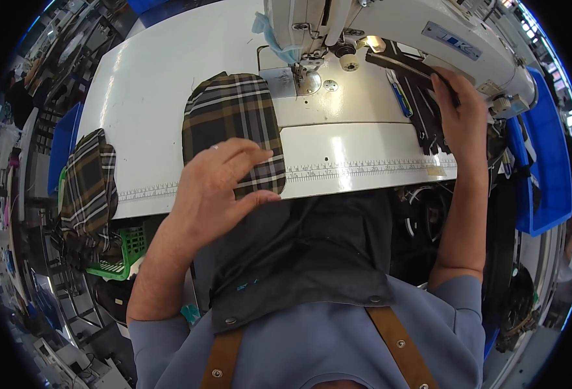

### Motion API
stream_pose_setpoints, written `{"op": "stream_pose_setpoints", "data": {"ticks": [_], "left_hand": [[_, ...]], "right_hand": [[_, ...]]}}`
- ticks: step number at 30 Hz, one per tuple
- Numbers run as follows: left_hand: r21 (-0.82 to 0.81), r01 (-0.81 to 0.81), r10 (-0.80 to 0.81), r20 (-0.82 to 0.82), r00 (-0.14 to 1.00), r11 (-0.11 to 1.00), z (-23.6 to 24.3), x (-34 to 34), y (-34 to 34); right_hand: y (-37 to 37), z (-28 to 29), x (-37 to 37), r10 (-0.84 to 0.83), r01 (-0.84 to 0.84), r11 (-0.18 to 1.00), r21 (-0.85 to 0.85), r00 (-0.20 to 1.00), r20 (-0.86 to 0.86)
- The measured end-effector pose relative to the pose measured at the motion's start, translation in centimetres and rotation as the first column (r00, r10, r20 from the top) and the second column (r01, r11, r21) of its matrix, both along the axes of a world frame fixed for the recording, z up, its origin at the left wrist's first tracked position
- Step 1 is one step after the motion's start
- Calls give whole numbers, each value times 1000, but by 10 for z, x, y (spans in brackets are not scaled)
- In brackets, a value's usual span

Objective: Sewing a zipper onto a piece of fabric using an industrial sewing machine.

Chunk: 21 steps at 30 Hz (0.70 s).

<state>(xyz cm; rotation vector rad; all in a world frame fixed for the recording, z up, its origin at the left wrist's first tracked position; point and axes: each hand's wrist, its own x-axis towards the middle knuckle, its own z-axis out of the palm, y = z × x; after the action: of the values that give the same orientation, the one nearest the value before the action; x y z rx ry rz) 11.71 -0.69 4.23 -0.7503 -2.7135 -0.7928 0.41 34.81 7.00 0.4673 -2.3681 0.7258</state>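
Observation:
A plaid fabric piece (234,107) with rounded corners, in brown, black and white, lies on the white sewing table left of the needle area. My left hand (218,181) is over its near part, thumb and fingers apart, with nothing held between them. At the right, my right hand (460,104) grips a dark zipper (406,67) with metal teeth, near the sewing machine's arm. More dark zippers (428,120) lie in a bundle under and beside that hand, their ends toward the table's near edge.
The sewing machine (422,32) stands at the far side, its presser foot (308,68) over a metal plate. More plaid pieces (91,181) hang over the table's left end above a green basket (127,249). A blue bin (548,162) is at the right. A ruler strip (338,169) runs along the near edge.

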Motion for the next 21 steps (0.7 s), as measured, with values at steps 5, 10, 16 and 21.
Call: {"op": "stream_pose_setpoints", "data": {"ticks": [5,10,16,21], "left_hand": [[168,-223,223,19,975,960,-7,-56,-32],[-25,-537,524,-188,831,843,-57,-117,-73],[-152,-355,334,-146,931,923,-53,-106,-47],[149,34,-42,51,998,988,0,-64,-3]], "right_hand": [[-1,17,55,221,-207,969,-134,970,105],[-44,-4,76,625,-241,666,-706,697,352],[-68,-59,72,750,-107,497,-861,551,364],[-75,-58,78,812,-96,438,-894,469,347]]}}
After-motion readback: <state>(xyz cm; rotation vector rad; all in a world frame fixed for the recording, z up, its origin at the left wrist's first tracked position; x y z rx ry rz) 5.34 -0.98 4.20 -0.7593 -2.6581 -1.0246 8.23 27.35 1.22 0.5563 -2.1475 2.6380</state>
